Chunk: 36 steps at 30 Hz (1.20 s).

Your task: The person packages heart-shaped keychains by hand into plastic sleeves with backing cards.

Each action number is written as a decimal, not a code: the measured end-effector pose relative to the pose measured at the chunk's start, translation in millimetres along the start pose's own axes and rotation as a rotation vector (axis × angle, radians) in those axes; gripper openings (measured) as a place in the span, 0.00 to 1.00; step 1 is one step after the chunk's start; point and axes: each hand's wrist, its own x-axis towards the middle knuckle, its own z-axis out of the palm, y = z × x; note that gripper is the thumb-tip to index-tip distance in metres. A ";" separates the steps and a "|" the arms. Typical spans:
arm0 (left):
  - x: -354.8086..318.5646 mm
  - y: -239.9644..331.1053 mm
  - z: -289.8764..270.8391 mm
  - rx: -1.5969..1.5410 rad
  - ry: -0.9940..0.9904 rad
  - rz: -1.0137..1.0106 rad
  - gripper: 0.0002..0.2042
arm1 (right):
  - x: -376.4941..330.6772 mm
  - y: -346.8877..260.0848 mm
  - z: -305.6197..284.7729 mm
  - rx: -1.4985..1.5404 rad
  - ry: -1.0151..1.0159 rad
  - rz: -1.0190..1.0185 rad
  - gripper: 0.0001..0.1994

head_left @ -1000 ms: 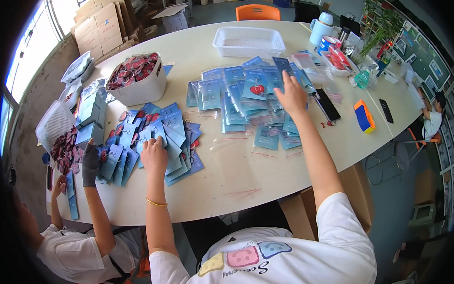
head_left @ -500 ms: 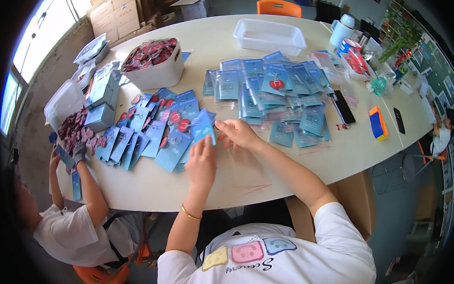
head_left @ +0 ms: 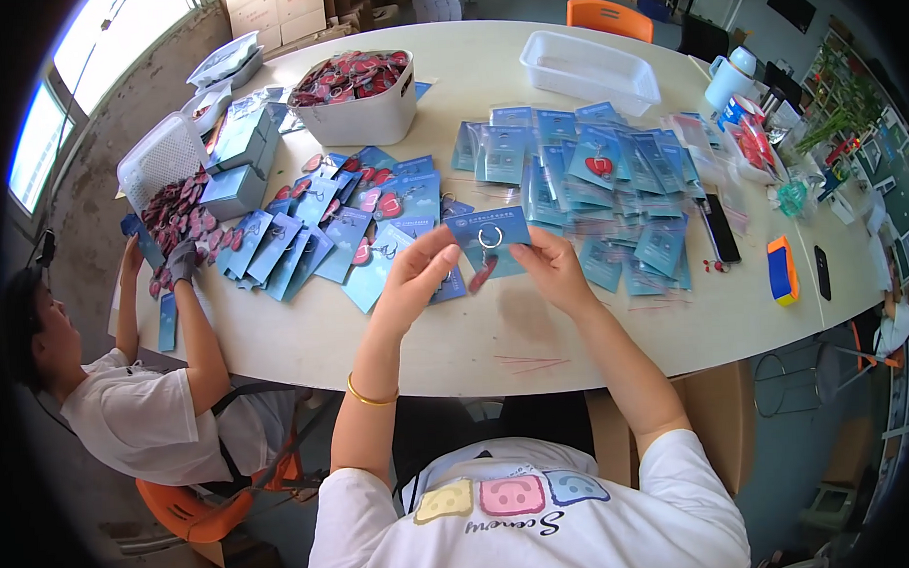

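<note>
Between my hands, raised over the near part of the table, is a blue backing card (head_left: 513, 225) with a metal ring and a red keychain (head_left: 482, 273) hanging at its front. My right hand (head_left: 554, 268) pinches the card's right edge, thumb in front. My left hand (head_left: 414, 282) closes its fingers at the left edge; part of that grip is hidden. Left of my hands lies a spread of blue cards with red keychains (head_left: 348, 231). To the right is a heap of bagged cards (head_left: 560, 165), one showing a red apple-shaped charm on top.
A white bin (head_left: 369, 122) of red keychains and a clear plastic tray (head_left: 592, 74) stand farther back. At left, a co-worker's gloved hand (head_left: 183, 261) is by loose red charms. A phone (head_left: 718, 230) and an orange-blue object (head_left: 782, 271) lie right.
Both hands have lifted the card off the left-hand spread and brought it rightward, upright before me. My right hand, previously apart from it, now grips its edge. The view has shifted slightly.
</note>
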 end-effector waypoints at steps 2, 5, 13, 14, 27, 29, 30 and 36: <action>0.9 2.3 15.4 -0.214 -0.295 -0.228 0.12 | -5.8 -6.9 -5.2 0.071 0.010 -0.016 0.10; -1.1 -0.9 33.9 -0.223 -0.233 -0.300 0.09 | -14.6 -12.9 -12.8 0.194 0.017 0.145 0.10; -11.2 -10.5 68.3 -0.289 -0.169 -0.302 0.08 | -40.2 -22.6 -21.3 0.436 0.025 0.252 0.23; -13.1 -10.2 73.5 -0.276 -0.114 -0.273 0.07 | -41.2 -23.2 -19.8 0.242 0.028 0.118 0.27; -26.8 -8.6 97.4 0.027 0.195 0.103 0.04 | -65.1 -14.2 -20.3 -0.606 0.300 -0.239 0.25; -25.9 -6.5 97.8 0.029 0.206 0.098 0.03 | -67.7 -18.4 -19.4 -0.258 0.251 -0.081 0.23; -26.2 -3.0 98.2 -0.075 0.175 0.041 0.03 | -66.3 -21.7 -18.1 -0.289 0.339 -0.014 0.21; -21.9 -2.0 86.1 -0.177 -0.063 -0.175 0.07 | -61.5 -28.9 -36.1 0.292 0.108 0.209 0.10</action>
